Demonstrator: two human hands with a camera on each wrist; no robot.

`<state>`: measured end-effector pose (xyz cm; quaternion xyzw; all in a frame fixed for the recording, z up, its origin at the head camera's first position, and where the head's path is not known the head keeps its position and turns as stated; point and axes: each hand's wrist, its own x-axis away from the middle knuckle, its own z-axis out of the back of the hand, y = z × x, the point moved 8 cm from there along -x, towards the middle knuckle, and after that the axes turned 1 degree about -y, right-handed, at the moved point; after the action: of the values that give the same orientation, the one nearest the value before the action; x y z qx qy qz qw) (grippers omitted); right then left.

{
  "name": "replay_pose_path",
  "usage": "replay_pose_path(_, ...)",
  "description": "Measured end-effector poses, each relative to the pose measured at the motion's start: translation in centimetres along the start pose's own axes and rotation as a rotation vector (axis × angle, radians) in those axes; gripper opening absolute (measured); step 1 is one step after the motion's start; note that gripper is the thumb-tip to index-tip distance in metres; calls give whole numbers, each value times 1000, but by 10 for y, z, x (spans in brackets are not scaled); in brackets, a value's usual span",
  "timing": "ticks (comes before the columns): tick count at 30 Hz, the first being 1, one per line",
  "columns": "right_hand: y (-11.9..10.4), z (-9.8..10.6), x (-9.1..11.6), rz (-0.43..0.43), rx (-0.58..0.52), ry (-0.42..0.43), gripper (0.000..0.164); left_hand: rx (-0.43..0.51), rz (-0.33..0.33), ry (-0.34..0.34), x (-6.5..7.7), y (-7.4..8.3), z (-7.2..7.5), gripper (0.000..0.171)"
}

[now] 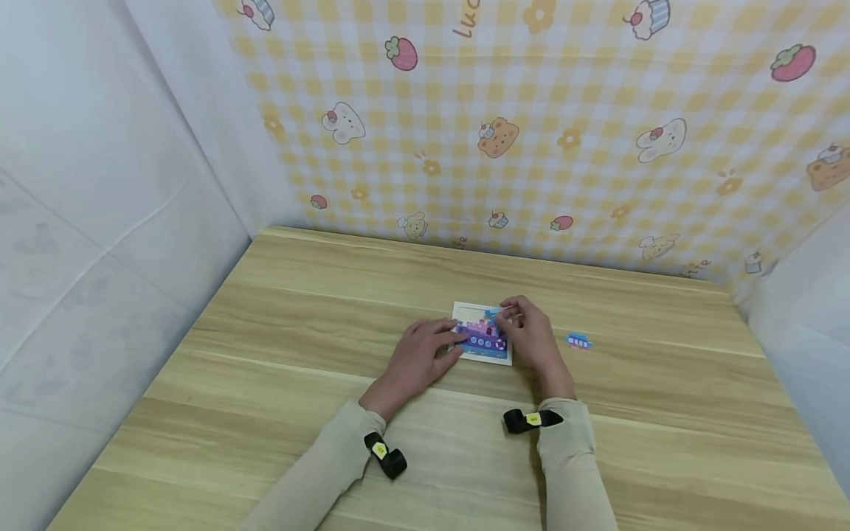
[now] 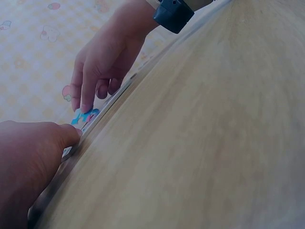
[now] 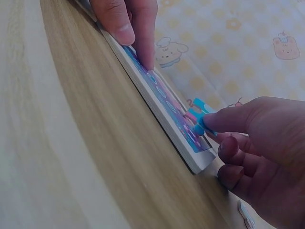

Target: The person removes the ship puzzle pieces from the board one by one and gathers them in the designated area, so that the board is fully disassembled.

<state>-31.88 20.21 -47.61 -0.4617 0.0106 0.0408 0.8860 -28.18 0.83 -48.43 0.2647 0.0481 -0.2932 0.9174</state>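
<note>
A white-framed jigsaw puzzle (image 1: 483, 344) with a purple and pink ship picture lies on the table. Its upper left part shows bare board in the head view. My left hand (image 1: 422, 352) rests on the puzzle's left side, fingertips touching the picture and thumb at the frame's near edge. At the right side, my right hand (image 1: 533, 335) pinches a light blue puzzle piece (image 3: 205, 116) between thumb and finger, tilted up over the picture. Another blue and purple puzzle piece (image 1: 579, 341) lies flat on the table, to the right of the right hand.
The wooden table (image 1: 279, 332) spreads around the puzzle. A yellow checked cloth (image 1: 451, 96) with cartoon prints hangs behind it, and a white cloth (image 1: 99, 221) covers the left side. Black straps with camera mounts (image 1: 531, 420) sit on both wrists.
</note>
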Motion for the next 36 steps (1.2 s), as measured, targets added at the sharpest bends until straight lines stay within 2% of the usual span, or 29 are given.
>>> replay_pose_path(5, 2, 1, -1, -10, 3, 1, 20, -4, 6, -6, 0, 0, 0, 33)
replay_pose_path(10, 3, 7, 1, -39, -48, 4, 19, 9, 9, -8, 0, 2, 3, 33)
replay_pose_path(18, 6, 33, 9, -75, -92, 77, 21, 9, 9, -3, 1, 2, 3, 33)
replay_pose_path(23, 15, 60, 23, -73, -92, 134, 25, 10, 2, -2, 3, 2, 3, 32)
replay_pose_path(27, 30, 93, 40, -77, -71, 210, 29, 11, -4, -3, 3, 2, 4, 32)
replay_pose_path(33, 61, 142, 66, -178, -68, 318, 38, 8, -1, -11, 3, 0, 3, 33)
replay_pose_path(36, 74, 158, 76, -228, -55, 323, 41, 7, 1, -12, 3, 0, 1, 33)
